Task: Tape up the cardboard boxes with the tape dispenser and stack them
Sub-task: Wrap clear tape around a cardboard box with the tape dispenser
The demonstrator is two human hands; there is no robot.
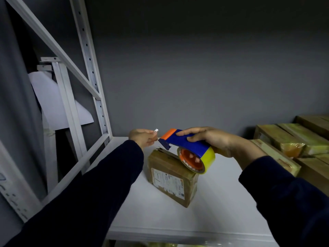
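A white metal rack [89, 56] stands at the left, and its white shelf [222, 202] carries everything. Along the right side of the shelf lies a pile of cardboard boxes [277, 136], at least four. The dim light hides the exact count, and some are wrapped in yellowish tape.

One brown box [169, 175] sits alone near the middle of the shelf, well apart from the pile. It lies skew to the shelf's front edge, with its long axis running away from the viewer and a little leftward and one corner nearest. A white label [167, 182] is stuck on the face turned up, and the far end looks ragged and slightly lifted.

Two hands in dark sleeves reach over it. The right hand [213, 139] holds the one dispenser [187, 141] just above the box's far right part. Its fingers are curled round the blue body, some showing through the orange core. The dispenser's long axis slants from the yellow roll [207, 157] at the lower right up to the orange tip at the upper left, pointing at the left hand [142, 139]. That hand pinches a small shiny scrap [156, 130] between thumb and fingers, just beside the tip. Whether the scrap joins the roll cannot be told.
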